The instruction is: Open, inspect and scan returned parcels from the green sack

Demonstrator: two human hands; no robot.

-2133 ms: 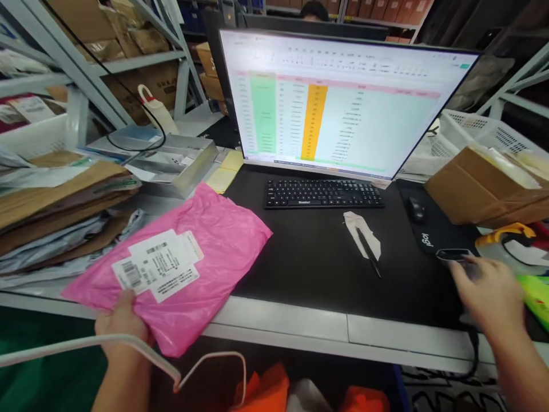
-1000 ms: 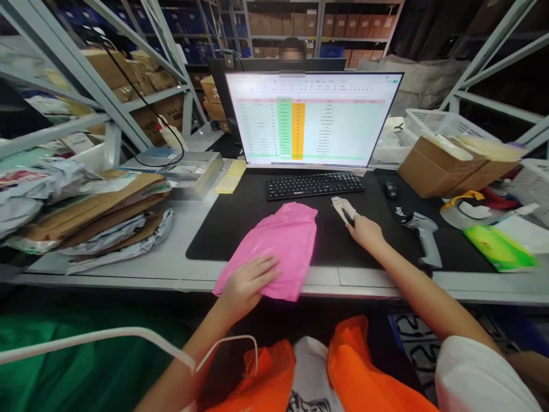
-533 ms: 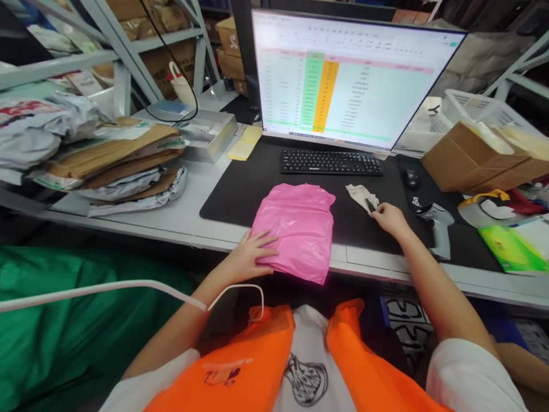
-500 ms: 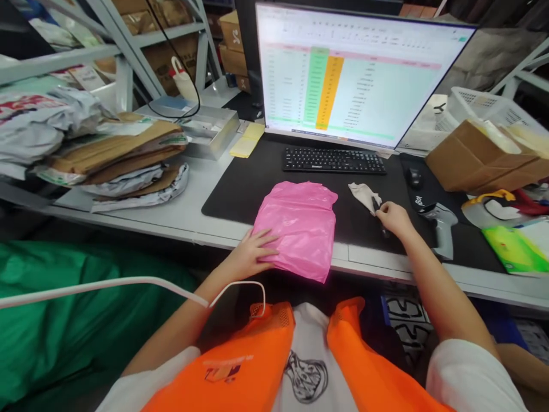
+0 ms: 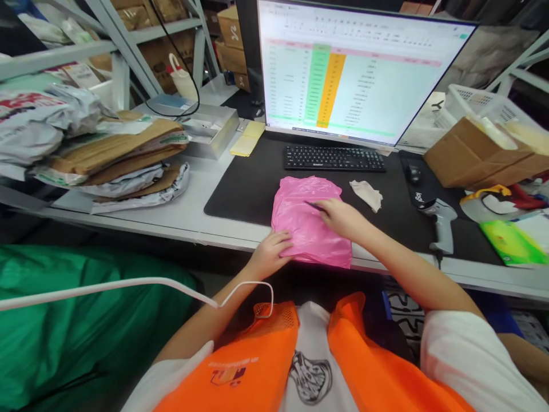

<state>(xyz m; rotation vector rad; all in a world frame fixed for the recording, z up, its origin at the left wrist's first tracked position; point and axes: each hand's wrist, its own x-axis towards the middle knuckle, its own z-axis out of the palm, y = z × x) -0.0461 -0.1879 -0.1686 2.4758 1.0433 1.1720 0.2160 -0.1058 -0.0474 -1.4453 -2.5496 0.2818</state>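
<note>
A crinkled pink plastic bag (image 5: 311,237) lies at the front edge of the desk, its lower part reaching over the edge. My left hand (image 5: 271,253) grips its lower left side, fingers on top of the plastic; the thumb is hard to see. Over the bag's upper right part, my right hand (image 5: 341,218) is closed around a slim black pen-like tool (image 5: 315,205) whose tip points left across the plastic. Most of that tool is hidden in the fingers. A crumpled whitish cloth or scrap (image 5: 367,195) lies right of the bag.
Behind the bag are a keyboard (image 5: 334,158) and a large monitor (image 5: 369,86). To the right lie a mouse (image 5: 413,174), a barcode scanner (image 5: 441,226) and a cardboard box (image 5: 480,154). Stacked parcels (image 5: 128,151) fill the left side. A white bent rod (image 5: 150,281) crosses low in front.
My right hand has lifted the black tool from beside the whitish scrap and brought it left over the bag. The bag and my left hand have shifted a little to the right.
</note>
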